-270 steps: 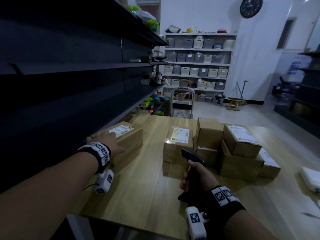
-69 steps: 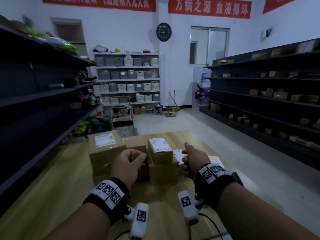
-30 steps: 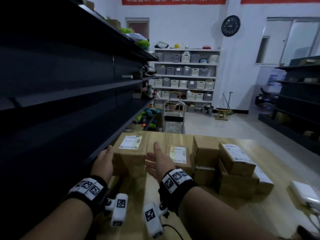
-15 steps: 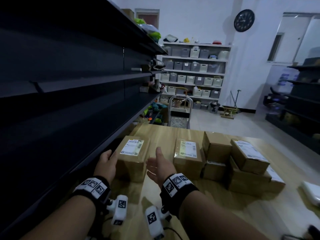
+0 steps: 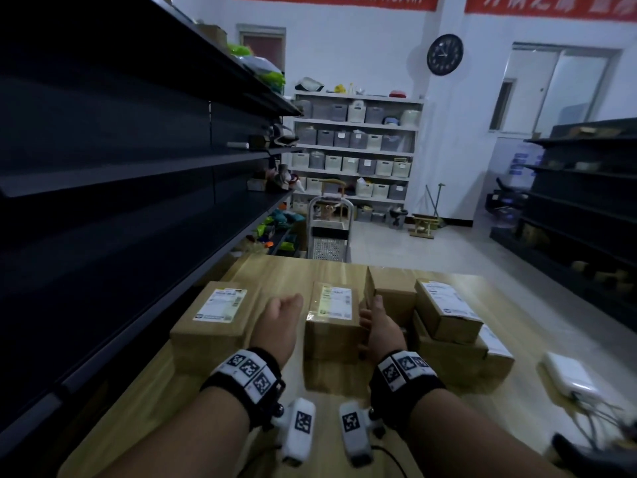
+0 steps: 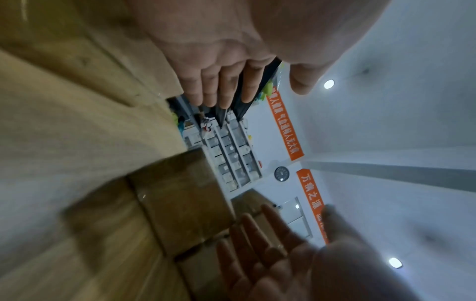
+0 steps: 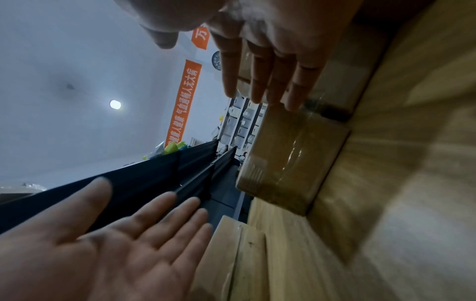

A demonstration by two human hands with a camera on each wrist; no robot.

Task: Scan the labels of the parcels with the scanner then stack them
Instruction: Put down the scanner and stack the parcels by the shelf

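Both hands reach out over the desk [image 5: 282,274] on either side of the middle parcel [image 5: 332,322], a small brown box with a white label on top. The left hand [image 5: 281,322] hangs in the gap between this box and the larger labelled parcel [image 5: 217,319] to its left, fingers straight and spread, its grip apart and holding nothing. The right hand [image 5: 379,327] is at the box's right side, palm turned toward it and fingers straight, so its grip is apart too; whether the palm actually touches the cardboard cannot be told. Just right of that hand stands a stack of parcels [image 5: 444,322], with a labelled box on top. A white adapter [image 5: 568,374] with cables lies near the desk's right edge.
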